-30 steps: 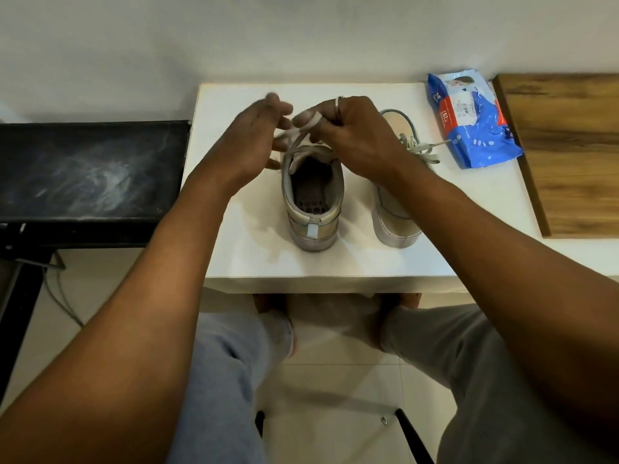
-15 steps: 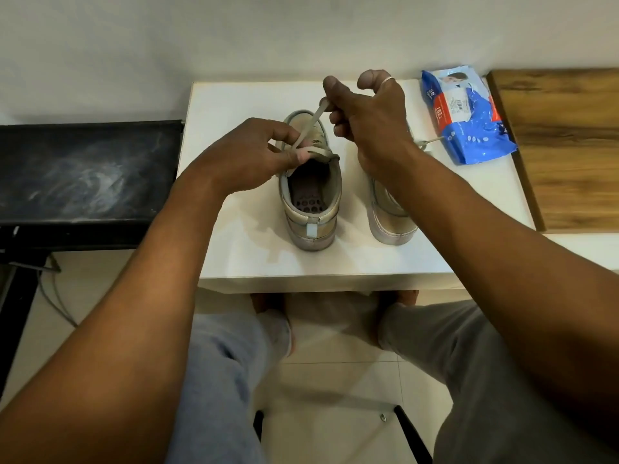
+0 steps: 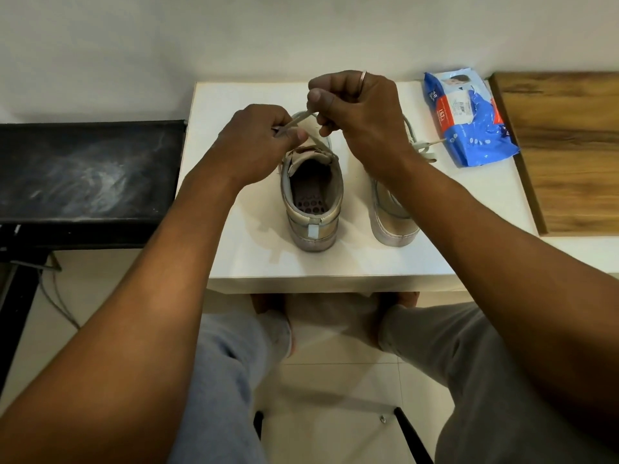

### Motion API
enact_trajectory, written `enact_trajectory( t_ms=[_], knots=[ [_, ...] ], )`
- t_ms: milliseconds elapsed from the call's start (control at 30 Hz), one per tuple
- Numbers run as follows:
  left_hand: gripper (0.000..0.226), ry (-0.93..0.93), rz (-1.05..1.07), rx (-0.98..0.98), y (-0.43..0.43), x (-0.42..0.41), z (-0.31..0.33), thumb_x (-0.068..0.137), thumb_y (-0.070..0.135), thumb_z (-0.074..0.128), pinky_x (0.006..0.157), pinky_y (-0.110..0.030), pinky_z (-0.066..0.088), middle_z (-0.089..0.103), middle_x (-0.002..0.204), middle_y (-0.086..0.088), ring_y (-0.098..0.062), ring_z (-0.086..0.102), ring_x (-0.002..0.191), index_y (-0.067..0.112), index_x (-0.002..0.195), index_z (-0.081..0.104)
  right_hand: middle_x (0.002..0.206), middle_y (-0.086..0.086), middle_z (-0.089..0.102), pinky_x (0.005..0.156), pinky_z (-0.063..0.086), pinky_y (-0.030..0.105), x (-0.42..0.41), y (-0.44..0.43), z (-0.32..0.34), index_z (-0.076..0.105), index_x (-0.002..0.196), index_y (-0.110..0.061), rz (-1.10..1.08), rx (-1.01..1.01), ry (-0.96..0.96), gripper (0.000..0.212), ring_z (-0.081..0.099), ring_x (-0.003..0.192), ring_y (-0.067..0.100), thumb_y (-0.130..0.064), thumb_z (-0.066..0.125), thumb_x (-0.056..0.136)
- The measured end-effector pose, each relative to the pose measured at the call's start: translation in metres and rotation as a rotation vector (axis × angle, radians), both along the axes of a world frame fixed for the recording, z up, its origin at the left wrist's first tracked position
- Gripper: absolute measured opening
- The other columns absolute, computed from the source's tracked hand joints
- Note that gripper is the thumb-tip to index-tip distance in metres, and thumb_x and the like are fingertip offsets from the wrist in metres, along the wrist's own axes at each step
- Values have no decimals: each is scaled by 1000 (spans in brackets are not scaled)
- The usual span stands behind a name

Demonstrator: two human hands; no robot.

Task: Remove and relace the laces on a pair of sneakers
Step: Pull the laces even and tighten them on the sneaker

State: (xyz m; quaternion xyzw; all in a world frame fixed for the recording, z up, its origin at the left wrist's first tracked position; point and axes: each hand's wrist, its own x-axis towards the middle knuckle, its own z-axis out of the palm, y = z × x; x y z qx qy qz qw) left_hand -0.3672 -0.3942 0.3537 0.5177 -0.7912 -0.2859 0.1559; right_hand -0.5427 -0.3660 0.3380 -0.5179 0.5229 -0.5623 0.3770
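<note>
Two beige sneakers stand heel toward me on a small white table (image 3: 254, 262). The left sneaker (image 3: 313, 209) has its opening visible. A pale lace (image 3: 299, 120) runs taut above its tongue between both hands. My left hand (image 3: 258, 142) pinches one end of that lace over the shoe's left side. Higher up, my right hand (image 3: 358, 112) grips the other part of the lace above the toe area. The right sneaker (image 3: 395, 222) is partly hidden under my right forearm; its tied lace (image 3: 425, 150) shows beside my wrist.
A blue wipes packet (image 3: 469, 118) lies at the table's back right. A wooden board (image 3: 566, 152) sits to the right of it. A black bench (image 3: 87, 179) stands at the left. My knees and a stool frame are below the table edge.
My left hand has moved from holding the shoe's tongue up to pinch the lace. My right hand stays raised with the lace, which is now stretched between both hands.
</note>
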Motion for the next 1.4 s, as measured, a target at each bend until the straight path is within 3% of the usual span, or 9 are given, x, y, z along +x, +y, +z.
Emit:
enact_trajectory(
  t_ms=[167, 267, 400, 500, 667, 833, 1033, 1233, 1400],
  knots=[
    [63, 13, 11, 94, -4, 8, 9, 83, 62, 62, 51, -28, 25, 36, 58, -2, -14, 30, 49, 0, 78, 61, 100, 1, 75, 77, 55, 24, -2, -1, -8, 70, 118, -10, 53, 127, 456, 28, 68, 84, 5, -23, 61, 95],
    [54, 148, -23, 226, -2, 12, 15, 81, 65, 63, 52, -29, 33, 41, 60, -6, -15, 33, 54, 12, 80, 72, 71, -5, 65, 63, 41, 28, 1, 3, -9, 73, 92, -12, 182, 154, 767, 35, 56, 67, 7, -36, 49, 100],
    [29, 143, -36, 233, -1, 15, 17, 92, 50, 58, 59, -36, 42, 48, 66, -10, -22, 42, 59, 27, 87, 75, 65, -5, 58, 63, 40, 30, 2, 9, -3, 65, 78, -2, 216, 261, 594, 53, 50, 61, 8, -41, 40, 104],
    [27, 80, -3, 165, 0, 14, 19, 94, 46, 56, 62, -29, 44, 53, 65, 2, -16, 49, 59, 26, 88, 73, 95, -10, 74, 84, 50, 25, 1, 11, 2, 75, 95, -15, 289, 285, 431, 46, 66, 87, 3, -45, 41, 103],
    [25, 22, 71, -2, 2, 6, 17, 89, 48, 62, 58, -21, 39, 64, 77, 12, -5, 56, 71, 25, 88, 73, 92, 13, 66, 70, 46, 19, 6, 12, 3, 62, 75, 1, 258, 166, 588, 38, 61, 83, 14, -34, 75, 82],
    [28, 79, 77, 24, 2, 4, 14, 92, 47, 60, 73, -23, 42, 71, 97, 10, -6, 61, 91, 27, 104, 75, 69, 9, 59, 62, 43, 39, 5, 11, -1, 59, 72, -6, 72, 76, 856, 44, 56, 69, 26, -47, 62, 88],
    [46, 75, 88, 68, 2, 4, 12, 96, 52, 51, 49, -26, 26, 31, 46, 6, -7, 32, 41, 15, 73, 67, 86, 6, 72, 66, 51, 42, -5, 10, -2, 73, 95, -14, 55, -7, 1048, 53, 63, 75, 27, -56, 41, 96],
    [39, 21, 128, 114, 1, 8, 9, 97, 51, 49, 53, -28, 30, 39, 59, -2, -15, 37, 55, 23, 92, 76, 85, 3, 75, 79, 57, 43, -21, 9, -3, 77, 91, -15, -95, 185, 861, 46, 69, 76, 20, -50, 48, 98],
    [34, -66, 259, 195, -5, 23, 2, 96, 49, 51, 55, -25, 36, 59, 74, 7, -7, 50, 66, 27, 89, 76, 81, 5, 70, 81, 54, 40, -25, 11, -6, 74, 96, -12, -215, 312, 1086, 45, 63, 73, 23, -49, 49, 99]
  ],
)
